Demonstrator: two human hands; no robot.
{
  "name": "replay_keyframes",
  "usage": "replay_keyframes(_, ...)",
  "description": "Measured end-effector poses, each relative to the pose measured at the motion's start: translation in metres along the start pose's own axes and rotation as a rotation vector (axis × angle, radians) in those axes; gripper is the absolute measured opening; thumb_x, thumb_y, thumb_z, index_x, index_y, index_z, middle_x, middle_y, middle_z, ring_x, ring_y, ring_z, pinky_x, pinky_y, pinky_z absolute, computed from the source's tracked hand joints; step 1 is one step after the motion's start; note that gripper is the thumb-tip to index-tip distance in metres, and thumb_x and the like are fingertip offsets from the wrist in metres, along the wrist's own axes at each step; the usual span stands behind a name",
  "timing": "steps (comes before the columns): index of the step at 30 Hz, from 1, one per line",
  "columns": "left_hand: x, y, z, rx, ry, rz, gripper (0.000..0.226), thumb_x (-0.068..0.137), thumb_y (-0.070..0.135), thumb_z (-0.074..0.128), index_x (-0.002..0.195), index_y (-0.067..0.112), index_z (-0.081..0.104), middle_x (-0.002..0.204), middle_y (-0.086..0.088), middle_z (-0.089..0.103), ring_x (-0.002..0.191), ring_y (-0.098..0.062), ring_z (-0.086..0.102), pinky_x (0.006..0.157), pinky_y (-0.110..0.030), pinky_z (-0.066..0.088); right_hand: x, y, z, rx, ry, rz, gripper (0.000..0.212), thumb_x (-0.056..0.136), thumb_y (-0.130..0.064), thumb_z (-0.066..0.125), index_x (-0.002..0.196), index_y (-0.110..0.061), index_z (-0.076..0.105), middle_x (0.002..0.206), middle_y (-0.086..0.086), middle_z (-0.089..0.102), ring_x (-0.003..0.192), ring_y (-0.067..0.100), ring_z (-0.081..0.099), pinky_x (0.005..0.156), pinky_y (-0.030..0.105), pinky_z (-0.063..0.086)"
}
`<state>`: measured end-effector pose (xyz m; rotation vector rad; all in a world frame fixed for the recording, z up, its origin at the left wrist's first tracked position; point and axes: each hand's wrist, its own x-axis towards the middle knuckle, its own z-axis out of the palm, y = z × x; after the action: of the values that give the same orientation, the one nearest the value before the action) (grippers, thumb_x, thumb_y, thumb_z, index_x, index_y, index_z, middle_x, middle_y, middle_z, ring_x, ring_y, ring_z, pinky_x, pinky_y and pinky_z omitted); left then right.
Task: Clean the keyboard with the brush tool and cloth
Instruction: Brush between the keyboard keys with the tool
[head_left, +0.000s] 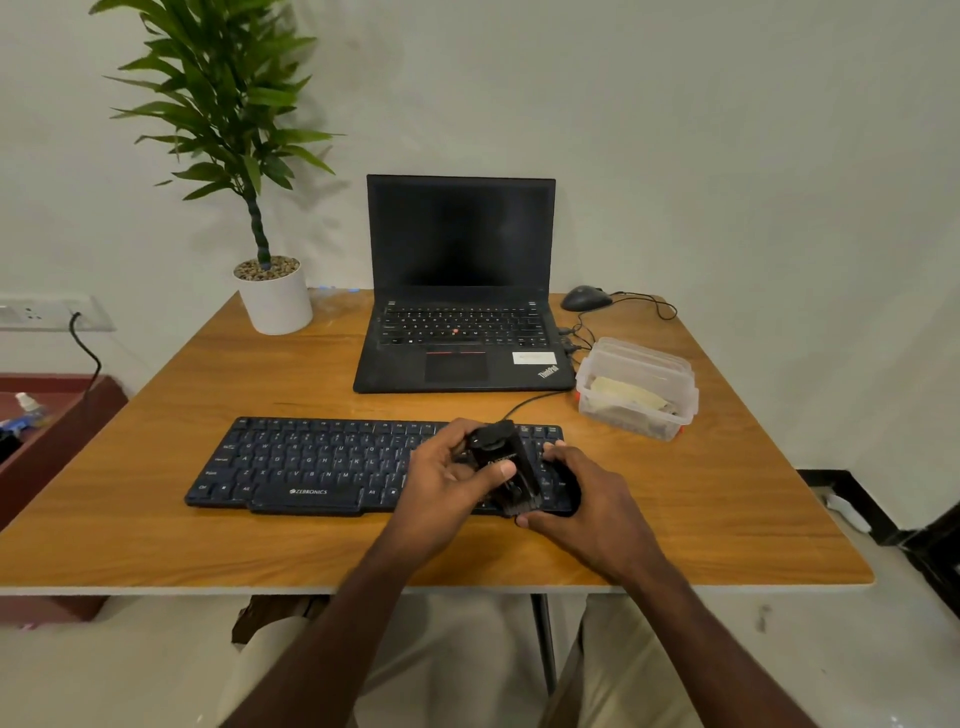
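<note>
A black keyboard (311, 465) lies flat on the wooden table (260, 374), near its front edge. Above the keyboard's right end I hold a black brush tool (506, 465), tilted with its lower end toward me. My left hand (447, 483) grips it from the left, thumb across its body. My right hand (587, 499) touches its lower end with the fingertips and rests over the keyboard's right edge. Whether the right hand grips it firmly I cannot tell. A pale cloth (626, 397) lies folded inside a clear plastic box (685, 410) to the right.
An open black laptop (460, 291) stands behind the keyboard, screen dark. A black mouse (586, 298) with its cable sits at the back right. A potted plant in a white pot (275, 299) is at the back left. A maroon ledge (52, 410) lies left of the table.
</note>
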<state>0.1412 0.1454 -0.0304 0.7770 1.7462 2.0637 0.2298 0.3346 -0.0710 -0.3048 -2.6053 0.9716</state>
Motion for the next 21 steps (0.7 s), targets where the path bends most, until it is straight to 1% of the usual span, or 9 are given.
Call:
replay_keyframes(2,0.001,0.002,-0.007,0.004,0.056,0.027,0.026,0.087,-0.001,0.072,0.107,0.014,0.066,0.107,-0.011,0.071,0.097,-0.032,0.073,0.077,-0.044,0.062,0.0,0.0,0.0,-0.002,-0.007,0.004,0.084,0.062,-0.062,0.085,0.134,-0.037,0.048,0.143,-0.01,0.054,0.118,0.008,0.057,0.096,0.033,0.054)
replay_keyframes(5,0.004,0.01,-0.026,0.097,0.179,0.062,0.031,0.087,-0.001,0.07,0.114,0.01,0.062,0.107,-0.01,0.072,0.092,-0.025,0.075,0.072,-0.033,0.062,0.0,0.001,0.0,-0.01,-0.005,0.014,0.084,0.062,-0.065,0.083,0.134,-0.041,0.047,0.147,-0.011,0.05,0.123,0.01,0.054,0.1,0.037,0.052)
replay_keyframes(7,0.007,0.012,-0.04,0.149,0.219,0.067,0.034,0.087,-0.003,0.07,0.118,0.008,0.061,0.109,-0.009,0.072,0.092,-0.019,0.076,0.072,-0.029,0.062,0.0,0.002,0.0,-0.017,-0.011,0.02,0.083,0.063,-0.065,0.083,0.134,-0.041,0.046,0.147,-0.011,0.049,0.123,0.01,0.053,0.101,0.037,0.052)
replay_keyframes(9,0.009,0.012,-0.045,0.21,0.17,0.071,0.035,0.085,-0.004,0.072,0.116,0.008,0.062,0.111,-0.009,0.071,0.093,-0.017,0.075,0.073,-0.027,0.062,0.0,0.003,0.0,-0.023,-0.011,0.02,0.084,0.063,-0.065,0.082,0.134,-0.041,0.046,0.148,-0.011,0.048,0.125,0.011,0.052,0.102,0.038,0.051)
replay_keyframes(12,0.014,0.007,-0.035,0.224,0.056,0.063,0.032,0.084,-0.002,0.074,0.109,0.016,0.064,0.109,-0.009,0.07,0.095,-0.022,0.075,0.073,-0.034,0.062,0.0,0.003,0.001,-0.023,-0.01,0.02,0.085,0.063,-0.065,0.082,0.135,-0.04,0.046,0.148,-0.01,0.049,0.125,0.012,0.053,0.102,0.038,0.051)
replay_keyframes(14,0.019,0.004,-0.019,0.236,0.014,0.062,0.03,0.084,-0.001,0.075,0.106,0.016,0.064,0.107,-0.007,0.07,0.093,-0.021,0.074,0.069,-0.031,0.061,0.0,0.002,0.002,-0.02,-0.011,0.018,0.085,0.063,-0.065,0.082,0.135,-0.039,0.046,0.146,-0.009,0.051,0.122,0.011,0.055,0.1,0.037,0.052)
replay_keyframes(16,0.022,0.003,-0.004,0.196,0.009,0.056,0.028,0.085,-0.001,0.074,0.108,0.012,0.063,0.107,-0.008,0.07,0.094,-0.022,0.074,0.069,-0.029,0.061,0.0,0.002,0.002,-0.017,-0.014,0.015,0.085,0.063,-0.065,0.082,0.135,-0.038,0.046,0.141,-0.01,0.055,0.117,0.008,0.058,0.096,0.034,0.054)
replay_keyframes(19,0.022,0.004,0.001,0.0,0.138,-0.024,0.028,0.088,-0.001,0.07,0.113,0.009,0.061,0.113,-0.011,0.068,0.101,-0.024,0.073,0.072,-0.033,0.061,-0.001,0.001,0.001,-0.011,-0.018,0.014,0.083,0.064,-0.062,0.083,0.135,-0.038,0.047,0.142,-0.009,0.054,0.116,0.008,0.058,0.096,0.033,0.055)
replay_keyframes(21,0.022,0.005,-0.011,0.043,0.235,0.019,0.026,0.088,0.001,0.07,0.111,0.011,0.062,0.111,-0.008,0.069,0.099,-0.022,0.073,0.072,-0.035,0.062,0.0,0.001,0.0,-0.019,-0.017,0.012,0.084,0.064,-0.063,0.083,0.135,-0.038,0.047,0.147,-0.009,0.05,0.122,0.011,0.055,0.1,0.036,0.052)
